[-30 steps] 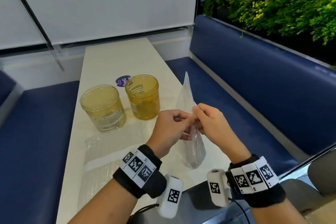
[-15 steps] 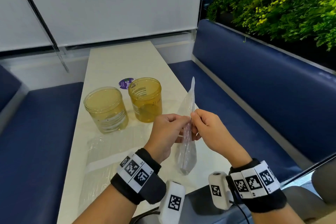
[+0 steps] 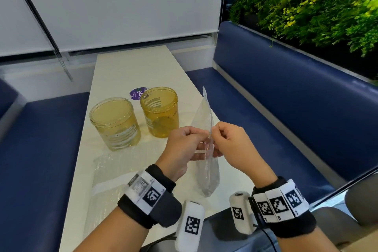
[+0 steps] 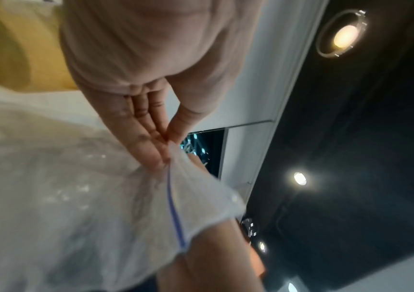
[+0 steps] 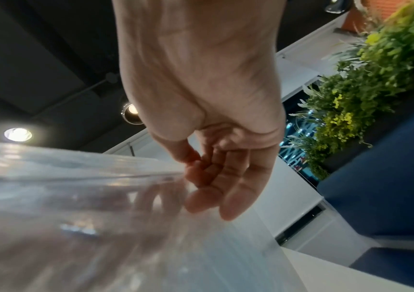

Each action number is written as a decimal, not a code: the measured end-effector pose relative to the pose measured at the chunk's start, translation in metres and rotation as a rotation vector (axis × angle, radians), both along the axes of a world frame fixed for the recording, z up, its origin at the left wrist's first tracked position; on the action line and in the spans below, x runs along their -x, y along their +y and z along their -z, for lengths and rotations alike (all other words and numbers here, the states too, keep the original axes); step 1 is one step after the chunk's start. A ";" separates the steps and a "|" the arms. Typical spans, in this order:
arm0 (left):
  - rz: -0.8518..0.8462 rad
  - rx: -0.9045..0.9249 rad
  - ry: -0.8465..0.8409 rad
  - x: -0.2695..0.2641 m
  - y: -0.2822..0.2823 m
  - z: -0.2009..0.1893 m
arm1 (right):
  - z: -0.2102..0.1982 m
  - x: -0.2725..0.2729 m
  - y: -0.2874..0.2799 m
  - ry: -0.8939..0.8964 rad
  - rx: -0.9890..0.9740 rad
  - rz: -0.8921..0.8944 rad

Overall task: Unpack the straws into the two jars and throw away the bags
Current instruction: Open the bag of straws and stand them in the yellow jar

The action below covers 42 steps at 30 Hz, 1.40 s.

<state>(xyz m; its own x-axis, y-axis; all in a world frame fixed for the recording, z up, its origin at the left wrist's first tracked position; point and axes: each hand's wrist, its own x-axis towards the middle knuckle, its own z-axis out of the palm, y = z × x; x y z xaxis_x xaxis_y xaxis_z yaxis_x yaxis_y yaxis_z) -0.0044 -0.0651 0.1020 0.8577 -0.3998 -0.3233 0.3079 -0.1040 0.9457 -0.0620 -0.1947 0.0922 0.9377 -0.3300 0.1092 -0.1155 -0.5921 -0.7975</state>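
Note:
A clear plastic bag point(image 3: 207, 172) hangs upright above the table's near right edge, held between both hands. My left hand point(image 3: 185, 145) pinches one side of its top edge, and my right hand point(image 3: 229, 141) pinches the other side. The left wrist view shows my left hand point(image 4: 161, 150) pinching the bag point(image 4: 80, 207) beside a blue seal strip. My right hand point(image 5: 201, 168) nips the bag point(image 5: 76, 207) between thumb and fingers. Two amber jars stand open: a pale one point(image 3: 115, 122) at left and a darker one point(image 3: 160, 111) beside it. I cannot make out straws.
A second clear bag point(image 3: 114, 178) lies flat on the white table point(image 3: 126, 71) in front of the jars. A purple sticker point(image 3: 137, 93) sits behind the darker jar. Blue benches point(image 3: 286, 108) flank the table, with plants point(image 3: 319, 4) behind the right one.
The bag's lower end has swung slightly. Both hands keep pinching its top and have drawn a little apart.

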 end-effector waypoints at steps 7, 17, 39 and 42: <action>-0.128 -0.305 -0.615 -0.007 0.001 0.004 | -0.016 -0.001 0.011 0.125 0.599 0.238; 0.089 -0.841 -0.944 -0.030 0.023 -0.019 | -0.038 0.006 -0.024 0.345 0.621 0.441; 0.285 -0.884 -0.881 -0.035 0.027 -0.021 | -0.012 0.009 -0.052 0.577 0.748 0.293; 0.303 -0.735 -0.879 -0.028 0.019 -0.014 | -0.009 0.007 -0.047 0.571 0.782 0.308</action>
<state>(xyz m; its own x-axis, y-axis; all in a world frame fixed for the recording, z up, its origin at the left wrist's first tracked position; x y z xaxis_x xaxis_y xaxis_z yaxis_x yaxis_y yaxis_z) 0.0235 -0.0466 0.1162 0.8025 -0.5894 0.0929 -0.5488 -0.6679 0.5028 -0.0691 -0.2412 0.1012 0.8032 -0.5943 -0.0397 -0.5939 -0.8042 0.0225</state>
